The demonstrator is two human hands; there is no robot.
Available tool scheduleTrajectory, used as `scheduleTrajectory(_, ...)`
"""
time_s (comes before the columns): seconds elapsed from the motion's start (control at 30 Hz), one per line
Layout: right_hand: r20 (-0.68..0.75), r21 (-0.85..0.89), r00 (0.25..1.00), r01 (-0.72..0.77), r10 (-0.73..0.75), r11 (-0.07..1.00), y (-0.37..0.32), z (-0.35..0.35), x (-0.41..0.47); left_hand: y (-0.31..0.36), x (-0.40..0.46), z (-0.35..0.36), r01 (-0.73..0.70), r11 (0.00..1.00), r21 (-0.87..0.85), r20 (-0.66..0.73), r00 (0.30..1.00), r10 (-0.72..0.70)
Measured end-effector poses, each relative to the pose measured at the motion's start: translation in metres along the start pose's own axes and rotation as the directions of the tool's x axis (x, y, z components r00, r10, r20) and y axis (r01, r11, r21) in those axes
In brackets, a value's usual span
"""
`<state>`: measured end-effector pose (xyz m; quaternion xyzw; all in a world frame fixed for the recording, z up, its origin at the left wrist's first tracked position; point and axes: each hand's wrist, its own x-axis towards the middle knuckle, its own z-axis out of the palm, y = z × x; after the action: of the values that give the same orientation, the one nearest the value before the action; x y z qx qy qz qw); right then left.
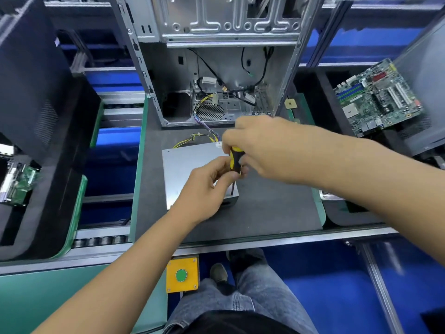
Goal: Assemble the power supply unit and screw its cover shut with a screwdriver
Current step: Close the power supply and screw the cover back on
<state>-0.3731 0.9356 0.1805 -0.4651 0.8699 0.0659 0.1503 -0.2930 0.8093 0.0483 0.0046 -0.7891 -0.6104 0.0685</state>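
Centrally, dark mat (265,208); both hands' fingers (237,143) pinching screwdriver (235,160); blue floor (325,297).

Both bare forearms reach in and meet in the middle, right hand (260,148) curled over the top while left hand (207,184) pinches just below it.

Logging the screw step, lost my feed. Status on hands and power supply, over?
Right hand grips screwdriver handle; left hand pinches its shaft. Tip down at power supply near right corner. Nothing blocking.
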Motion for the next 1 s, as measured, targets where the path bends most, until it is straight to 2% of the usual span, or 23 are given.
scheduleTrajectory(0.07,-0.041,-0.088,0.999,-0.019,0.016,0.996,0.001,-0.002,0.001,-0.001,0.0,-0.002,-0.004,1.0,-0.019,0.034,0.999,0.005)
scheduleTrajectory(0.13,-0.089,-0.164,0.995,-0.069,0.055,0.984,-0.005,-0.001,0.001,0.003,0.001,0.002,0.015,0.992,-0.122,-0.032,0.999,-0.019)
scheduleTrajectory(0.23,-0.167,-0.265,0.979,-0.157,0.115,0.951,-0.014,0.001,-0.001,0.007,0.002,0.011,-0.05,0.994,-0.101,-0.108,0.993,0.039)
scheduleTrajectory(0.3,-0.159,-0.193,0.982,-0.134,0.104,0.972,-0.009,0.003,0.001,0.005,0.001,0.008,-0.069,0.998,-0.011,-0.051,0.996,0.068)
scheduleTrajectory(0.37,-0.023,0.002,0.999,-0.033,0.033,0.999,-0.003,-0.003,0.0,0.001,0.0,0.003,-0.033,0.998,0.049,0.057,0.998,0.03)
scheduleTrajectory(0.4,0.016,0.041,1.0,0.01,-0.011,0.999,-0.003,-0.006,-0.001,0.0,0.001,0.001,-0.008,0.999,0.038,0.099,0.995,0.005)
scheduleTrajectory(0.43,0.015,0.0,1.0,0.025,-0.025,1.0,-0.005,-0.006,-0.002,-0.001,0.002,0.001,0.014,1.0,0.014,0.11,0.994,-0.016)
scheduleTrajectory(0.5,-0.087,-0.182,0.996,-0.007,-0.009,0.983,-0.01,0.003,-0.002,0.003,0.003,0.006,0.011,0.996,-0.089,0.031,0.999,-0.008)
scheduleTrajectory(0.57,-0.179,-0.243,0.978,-0.154,0.111,0.958,-0.015,0.007,-0.002,0.008,0.005,0.011,-0.039,0.99,-0.137,-0.08,0.996,0.029)
scheduleTrajectory(0.63,-0.186,-0.177,0.972,-0.175,0.142,0.968,-0.012,0.01,-0.004,0.005,0.005,0.01,-0.064,0.994,-0.093,-0.093,0.994,0.055)
scheduleTrajectory(0.73,-0.063,0.115,0.998,0.017,-0.01,0.993,-0.002,0.005,-0.01,-0.003,0.002,0.001,-0.006,1.0,0.007,-0.026,1.0,0.007)
scheduleTrajectory(0.77,-0.043,0.099,0.998,0.05,-0.046,0.994,0.001,0.003,-0.011,-0.003,0.002,-0.001,0.0,1.0,0.015,0.009,1.0,0.0)
scheduleTrajectory(0.83,-0.067,-0.023,0.997,0.022,-0.023,1.0,0.001,0.002,-0.01,-0.001,0.001,-0.002,-0.014,1.0,0.003,0.058,0.998,0.014)
scheduleTrajectory(0.93,-0.101,-0.138,0.99,-0.108,0.094,0.985,-0.008,0.005,-0.005,0.004,0.004,0.003,-0.004,0.996,-0.091,-0.039,0.999,0.0)
scheduleTrajectory(1.0,-0.15,-0.198,0.977,-0.178,0.149,0.964,-0.01,0.003,-0.001,0.002,0.006,0.004,-0.021,0.996,-0.088,-0.097,0.995,0.012)
